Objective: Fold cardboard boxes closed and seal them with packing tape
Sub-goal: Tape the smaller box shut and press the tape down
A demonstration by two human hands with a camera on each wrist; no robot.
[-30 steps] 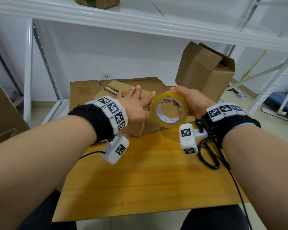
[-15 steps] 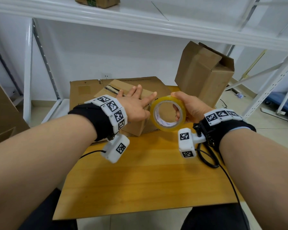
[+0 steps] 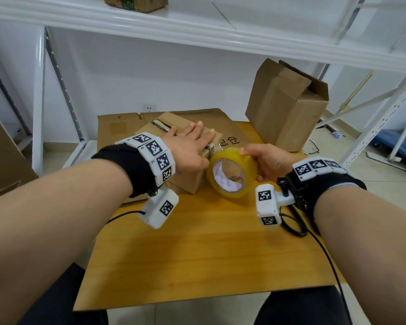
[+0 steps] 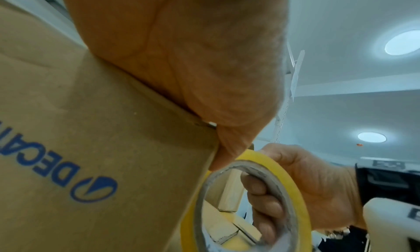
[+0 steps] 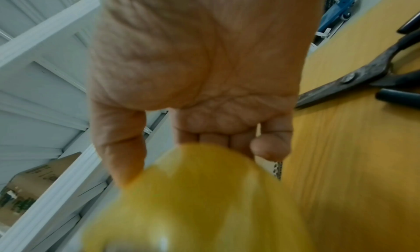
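Note:
A small brown cardboard box (image 3: 192,179) with blue print (image 4: 59,173) sits on the wooden table (image 3: 209,249). My left hand (image 3: 190,146) lies flat on its top, fingers straight, and its thumb (image 4: 227,153) presses at the box's right corner. A yellow roll of packing tape (image 3: 232,174) is held upright just right of the box. My right hand (image 3: 267,160) grips it, thumb on the outer rim (image 5: 200,198) and fingers through the core (image 4: 263,202). A strip of tape runs from the roll to the box corner.
A flattened carton (image 3: 223,127) lies under and behind the small box. A taller box with loose flaps (image 3: 286,106) stands at the back right. Black scissors (image 5: 363,76) lie on the table by my right hand. A white shelf (image 3: 197,26) spans overhead.
My right hand has lowered the tape roll toward the table and tilted it. My left hand has flattened onto the box top.

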